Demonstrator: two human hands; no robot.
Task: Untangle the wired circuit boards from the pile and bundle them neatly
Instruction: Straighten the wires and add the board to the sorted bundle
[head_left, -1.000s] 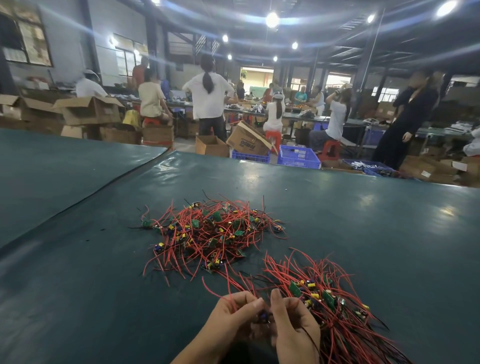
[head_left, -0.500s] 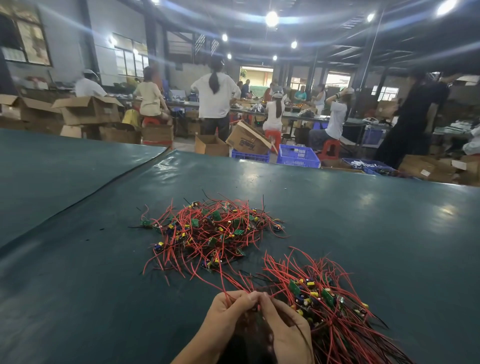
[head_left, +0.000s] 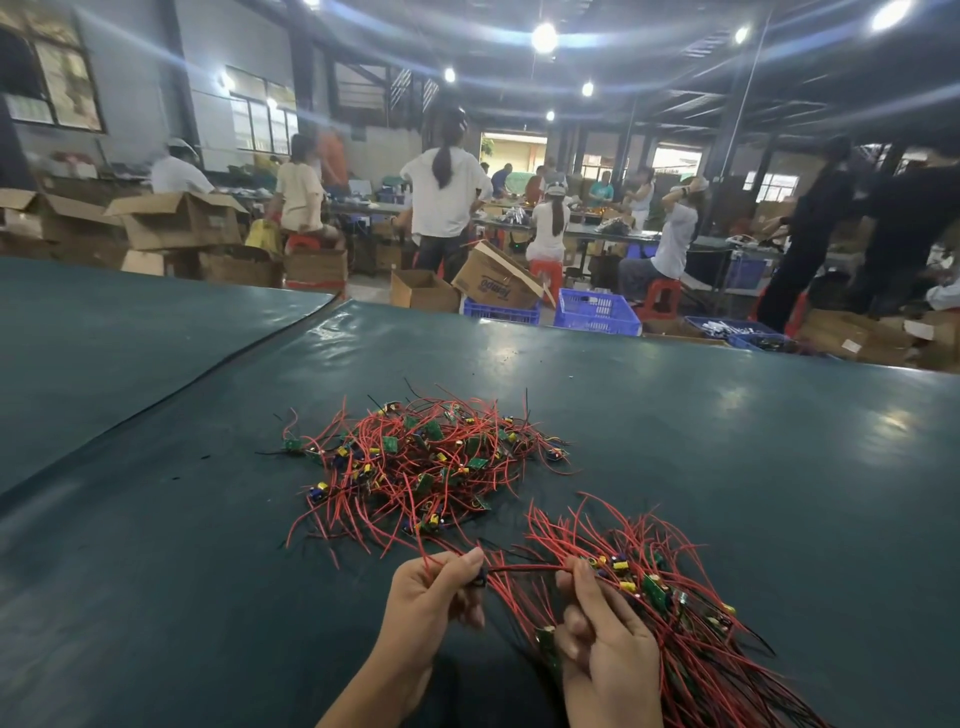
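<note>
The dark green bench (head_left: 156, 571) runs across the whole view, and the tangled pile (head_left: 421, 462) of small green boards and red leads lies on it just left of centre, beyond your hands.

Your left forearm comes up from the bottom edge, leaning to the right. Your left hand (head_left: 436, 592) is held just above the bench, near the pile's closest strands. Its fingers are curled in and the thumb is pressed down on top, pinching one end of a red wire (head_left: 519, 569) along with a small dark part at the fingertips.

That wire stretches almost level across the gap to your right hand (head_left: 608, 639). The right forefinger points up and its tip meets the wire's other end. The thumb and lower fingers are curled round the near end of the bundle (head_left: 675, 597), with the back of the hand facing you.

The bundle fans out to the right, with its boards clustered beside your fingers and its leads trailing toward the lower right corner.

Beyond the bench's far edge stand cardboard boxes (head_left: 176, 218) and blue crates (head_left: 597, 312).
</note>
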